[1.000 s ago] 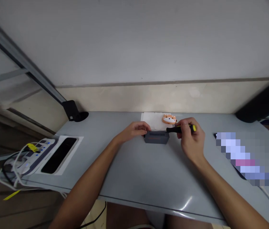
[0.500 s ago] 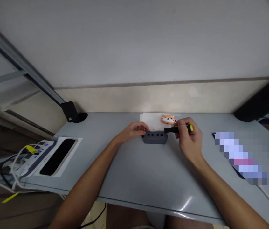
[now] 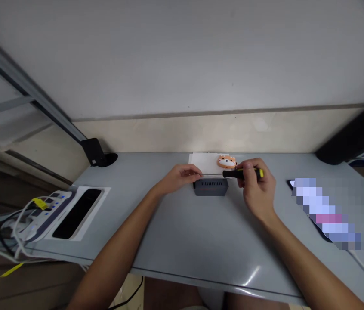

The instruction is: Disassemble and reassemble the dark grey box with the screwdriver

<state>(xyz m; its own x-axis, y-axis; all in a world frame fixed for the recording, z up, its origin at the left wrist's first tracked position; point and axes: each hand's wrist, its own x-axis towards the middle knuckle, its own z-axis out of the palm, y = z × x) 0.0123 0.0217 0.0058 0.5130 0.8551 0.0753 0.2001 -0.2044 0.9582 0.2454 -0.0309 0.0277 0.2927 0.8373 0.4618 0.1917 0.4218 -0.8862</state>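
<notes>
In my right hand (image 3: 259,187) is a screwdriver (image 3: 240,173) with a black and yellow handle, held level. Its thin shaft runs left to the fingertips of my left hand (image 3: 182,178), which are pinched around the tip end. Whether a small part also sits between those fingers, I cannot tell. Just below the shaft, a dark grey box (image 3: 211,187) with a row of vent slots stands on the desk. Behind it, white paper (image 3: 205,162) lies near the wall, and an orange and white animal-faced case (image 3: 226,161) rests at its right side.
To the left, a black phone (image 3: 78,213) lies on white paper beside a power strip (image 3: 48,215) with tangled cables. At the right is a device with a blurred-out screen (image 3: 327,215) and a cable. A black cylindrical object (image 3: 353,135) stands at the far right corner.
The left fingertips and the screwdriver have lifted slightly off the top edge of the grey box, and more of the shaft shows. The box stays in place.
</notes>
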